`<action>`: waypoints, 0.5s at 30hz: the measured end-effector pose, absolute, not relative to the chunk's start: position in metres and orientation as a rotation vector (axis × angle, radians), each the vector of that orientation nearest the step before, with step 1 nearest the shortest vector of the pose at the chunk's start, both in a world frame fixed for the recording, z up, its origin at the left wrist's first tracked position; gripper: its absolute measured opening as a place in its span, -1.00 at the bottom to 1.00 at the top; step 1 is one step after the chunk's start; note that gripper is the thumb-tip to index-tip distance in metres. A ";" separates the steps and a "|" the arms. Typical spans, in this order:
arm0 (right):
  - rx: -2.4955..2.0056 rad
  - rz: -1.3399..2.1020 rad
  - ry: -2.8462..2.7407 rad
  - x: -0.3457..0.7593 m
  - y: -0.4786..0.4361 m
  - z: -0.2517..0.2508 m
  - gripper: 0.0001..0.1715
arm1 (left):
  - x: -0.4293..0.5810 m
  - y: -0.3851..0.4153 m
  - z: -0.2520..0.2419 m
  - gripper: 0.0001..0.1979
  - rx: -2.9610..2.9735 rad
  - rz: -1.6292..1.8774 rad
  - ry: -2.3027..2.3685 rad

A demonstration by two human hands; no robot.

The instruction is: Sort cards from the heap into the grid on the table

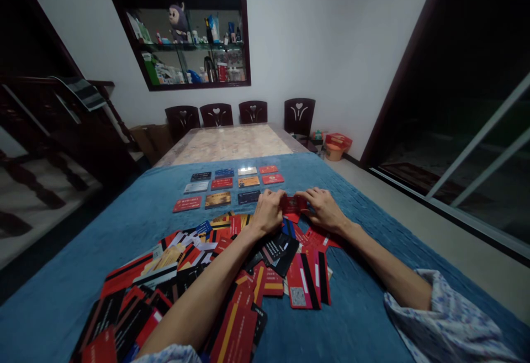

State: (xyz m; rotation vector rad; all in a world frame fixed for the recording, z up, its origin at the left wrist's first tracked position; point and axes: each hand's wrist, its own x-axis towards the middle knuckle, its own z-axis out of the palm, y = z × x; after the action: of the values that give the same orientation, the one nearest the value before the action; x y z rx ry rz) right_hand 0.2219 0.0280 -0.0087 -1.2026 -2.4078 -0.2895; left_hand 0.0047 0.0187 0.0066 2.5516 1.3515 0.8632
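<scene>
A red card (292, 204) stands between my two hands at the far side of a loose heap. My left hand (269, 210) is closed on its left edge, and my right hand (323, 208) grips the right edge. Just left of my left hand lies a dark card stack (249, 197), end of the nearest row of neat stacks. Below my wrists spreads the heap of mixed cards, among them a black card (285, 253), a red card with a QR code (298, 283) and a red card with a yellow stripe (237, 330). My left forearm covers part of the heap.
Several small card stacks, such as a gold one (218, 199) and a red one (273, 179), form rows on the blue cloth (165, 186). Beyond it the bare tabletop (236, 142) continues towards dark chairs (298, 113). A wooden railing (37, 186) stands left.
</scene>
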 end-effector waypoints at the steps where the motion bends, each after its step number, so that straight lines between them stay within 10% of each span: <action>1: -1.216 -0.288 -2.418 0.222 0.028 -0.008 -0.51 | 0.005 0.018 0.007 -0.58 2.550 0.842 1.368; 15: -1.228 -0.221 -2.433 0.223 0.028 -0.009 -0.44 | 0.008 0.014 0.010 -0.62 2.555 0.709 1.510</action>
State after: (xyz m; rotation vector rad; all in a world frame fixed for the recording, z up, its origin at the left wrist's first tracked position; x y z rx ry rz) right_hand 0.2228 0.0280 -0.0091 -1.2280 -2.4330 -0.2210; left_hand 0.0077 0.0145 0.0097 2.5550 1.5097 0.7091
